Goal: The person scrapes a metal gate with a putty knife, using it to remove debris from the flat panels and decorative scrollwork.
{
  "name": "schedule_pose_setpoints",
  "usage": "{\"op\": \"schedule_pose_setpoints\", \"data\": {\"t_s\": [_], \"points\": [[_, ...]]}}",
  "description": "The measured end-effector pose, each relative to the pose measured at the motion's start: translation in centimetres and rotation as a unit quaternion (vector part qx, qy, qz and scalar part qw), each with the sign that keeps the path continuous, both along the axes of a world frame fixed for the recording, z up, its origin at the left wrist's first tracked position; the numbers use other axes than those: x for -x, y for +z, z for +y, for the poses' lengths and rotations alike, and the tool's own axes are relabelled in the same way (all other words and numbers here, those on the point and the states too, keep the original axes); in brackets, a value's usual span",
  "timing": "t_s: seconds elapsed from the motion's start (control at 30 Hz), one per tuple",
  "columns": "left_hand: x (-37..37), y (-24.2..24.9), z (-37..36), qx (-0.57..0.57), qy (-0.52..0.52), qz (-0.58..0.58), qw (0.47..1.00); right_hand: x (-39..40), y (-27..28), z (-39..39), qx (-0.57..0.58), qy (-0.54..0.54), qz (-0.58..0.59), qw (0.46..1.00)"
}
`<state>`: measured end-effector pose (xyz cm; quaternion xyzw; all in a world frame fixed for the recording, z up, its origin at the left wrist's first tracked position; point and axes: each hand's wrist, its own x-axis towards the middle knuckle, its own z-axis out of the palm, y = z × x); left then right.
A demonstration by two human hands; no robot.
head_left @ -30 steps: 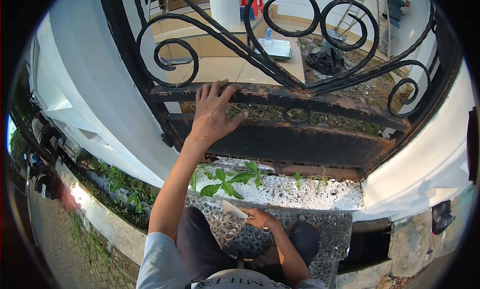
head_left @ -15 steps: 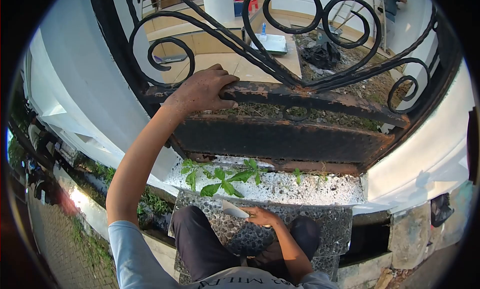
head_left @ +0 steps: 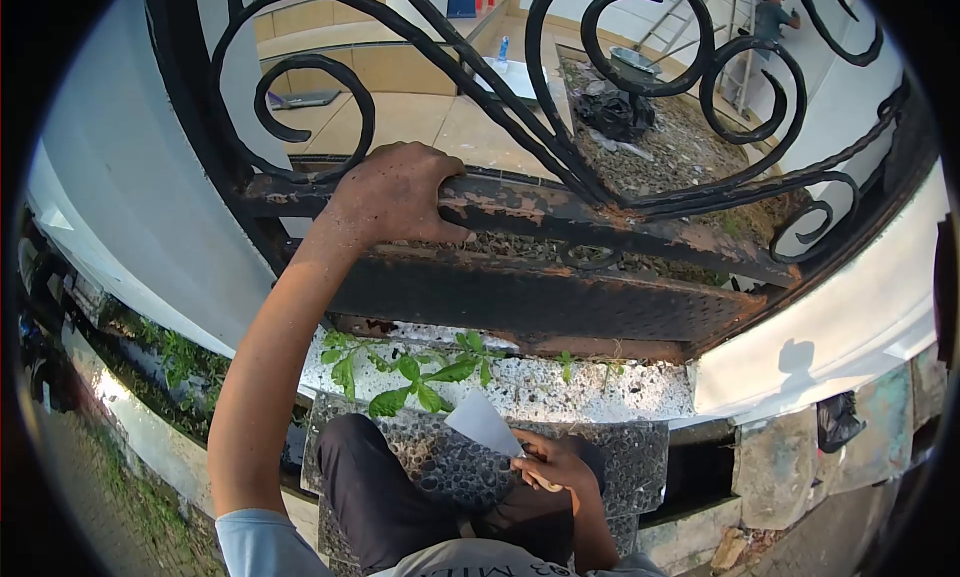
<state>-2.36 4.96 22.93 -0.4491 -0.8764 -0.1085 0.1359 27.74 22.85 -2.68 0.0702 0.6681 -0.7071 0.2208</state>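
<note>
Holding a scraper point(head_left: 484, 424) low between the person's bent knees point(head_left: 352, 447), the right hand point(head_left: 560, 465) has its grip pressed together on the handle end, the pale flat blade jutting out over a pebbled slab point(head_left: 450, 467). From where I stand I cannot tell whether the blade touches anything. To the right of the slab lies a dark gap point(head_left: 690, 467) in the ground, and just past the blade runs a speckled white ledge point(head_left: 640, 405), where leafy plants point(head_left: 408, 372) crowd up before the gate's dark lower panel point(head_left: 520, 297). Above that, the left hand point(head_left: 400, 192) is wrapped over the gate rail point(head_left: 620, 227), its grip pinching the bar, whose black coat is worn to brown in patches. Curling scrollwork point(head_left: 366, 109) rises over the rail and gets in the way of the yard, partly covering a white tray point(head_left: 518, 75) on the tiles point(head_left: 420, 122). Beyond, a black plastic bag point(head_left: 612, 115) slumps on rough ground, and farther off another person point(head_left: 772, 19) stands by a ladder point(head_left: 738, 82).
</note>
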Motion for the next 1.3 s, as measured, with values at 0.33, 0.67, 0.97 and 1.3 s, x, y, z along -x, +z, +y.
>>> {"op": "schedule_pose_setpoints", "data": {"t_s": [0.33,0.67,0.97,1.3], "points": [[0.0,0.7,0.1,0.028,0.022,-0.039,0.999,2.3,15.1,4.2,-0.181,-0.127,0.327,0.919],[0.5,0.2,-0.1,0.020,-0.012,-0.032,0.999,9.8,26.5,1.6,-0.599,-0.063,0.485,0.634],[0.6,0.3,-0.4,0.006,-0.026,-0.037,0.999,10.7,28.2,1.9,-0.618,-0.004,0.428,0.659],[0.5,0.7,-0.5,0.029,-0.024,-0.051,0.998,11.9,28.1,1.6,-0.629,-0.020,0.447,0.636]]}}
